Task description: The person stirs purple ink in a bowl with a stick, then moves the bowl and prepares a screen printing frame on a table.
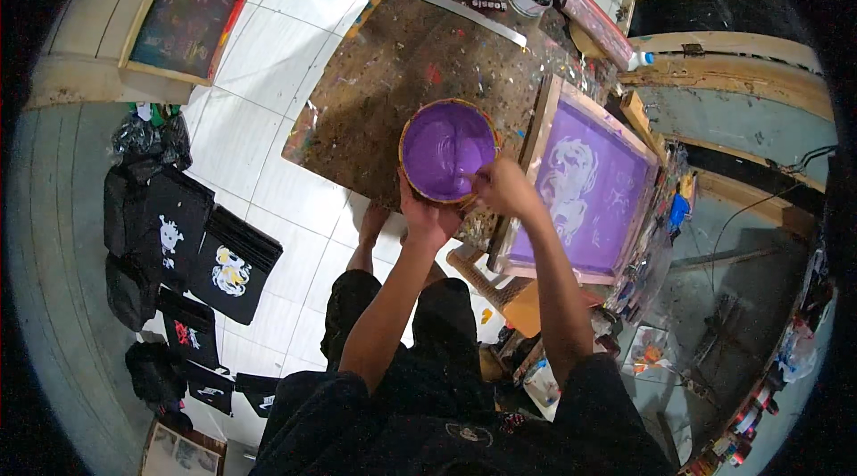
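A round tub of thick purple paint (442, 141) with a stained rim is held over the brown, paint-spattered board. My left hand (427, 215) grips the tub from below at its near side. My right hand (504, 186) is closed at the tub's right rim around a stirrer, whose paint-covered lower part is in the purple paint. Just right of my hands lies a wooden-framed screen (607, 190) with purple mesh and a pale design.
The board (339, 101) holds a metal strip (460, 10) and clutter at the back. Stacked black printed fabrics (187, 262) lie at the left on white tiles (259, 74). A framed screen (183, 16) stands upper left. Wooden racks (723, 66) run along the right.
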`<state>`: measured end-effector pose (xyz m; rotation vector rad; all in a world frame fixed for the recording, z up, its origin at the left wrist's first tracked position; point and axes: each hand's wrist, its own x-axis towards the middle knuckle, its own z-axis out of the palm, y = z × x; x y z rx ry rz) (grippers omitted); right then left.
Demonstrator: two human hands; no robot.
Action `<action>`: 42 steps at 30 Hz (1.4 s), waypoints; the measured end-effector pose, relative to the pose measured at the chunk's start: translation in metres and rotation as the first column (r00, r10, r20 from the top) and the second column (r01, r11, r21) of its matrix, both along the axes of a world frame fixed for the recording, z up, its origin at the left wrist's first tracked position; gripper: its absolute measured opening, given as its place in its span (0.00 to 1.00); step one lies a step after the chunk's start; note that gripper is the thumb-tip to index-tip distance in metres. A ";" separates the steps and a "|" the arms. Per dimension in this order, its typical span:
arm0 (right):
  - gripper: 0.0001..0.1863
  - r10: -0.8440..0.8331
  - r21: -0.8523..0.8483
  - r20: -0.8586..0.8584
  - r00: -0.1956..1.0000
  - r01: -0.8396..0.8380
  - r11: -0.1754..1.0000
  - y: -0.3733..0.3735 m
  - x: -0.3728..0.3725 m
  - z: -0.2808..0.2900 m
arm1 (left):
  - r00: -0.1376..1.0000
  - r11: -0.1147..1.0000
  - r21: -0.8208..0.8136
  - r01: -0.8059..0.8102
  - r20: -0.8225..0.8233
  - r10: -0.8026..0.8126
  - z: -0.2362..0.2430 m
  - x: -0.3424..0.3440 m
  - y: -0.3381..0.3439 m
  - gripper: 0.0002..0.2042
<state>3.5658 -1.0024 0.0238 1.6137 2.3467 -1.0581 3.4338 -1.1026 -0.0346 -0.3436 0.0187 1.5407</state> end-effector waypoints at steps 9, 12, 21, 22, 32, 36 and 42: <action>0.15 -0.124 -0.101 -0.032 0.992 0.121 0.988 0.015 -0.009 0.009 | 0.998 0.956 -0.291 0.041 0.051 -0.027 0.009 -0.003 0.002 0.32; 0.13 -0.007 0.015 0.016 1.000 0.007 1.000 0.001 0.008 -0.026 | 0.994 0.983 -0.162 0.088 0.083 -0.075 0.003 0.004 -0.003 0.33; 0.16 0.182 -0.105 0.137 0.974 -0.168 0.980 0.014 -0.016 0.008 | 0.996 0.960 -0.267 0.082 0.002 -0.085 0.001 0.001 0.002 0.36; 0.16 -0.054 -0.162 -0.032 0.998 0.048 0.986 0.022 -0.008 0.004 | 0.996 0.968 -0.234 0.089 0.014 -0.088 0.004 -0.001 -0.002 0.34; 0.14 0.015 -0.067 0.130 0.991 -0.006 0.998 0.021 -0.009 0.006 | 0.994 0.949 -0.299 0.101 0.064 -0.086 0.007 0.003 0.001 0.34; 0.12 -0.066 -0.102 -0.007 0.998 0.065 0.993 0.019 -0.018 0.021 | 0.995 0.928 -0.357 0.102 0.028 -0.099 -0.002 0.003 -0.002 0.36; 0.15 -0.079 -0.156 -0.002 0.997 0.078 0.985 0.014 -0.011 0.008 | 0.993 0.948 -0.296 0.113 0.045 -0.105 -0.008 0.004 -0.001 0.36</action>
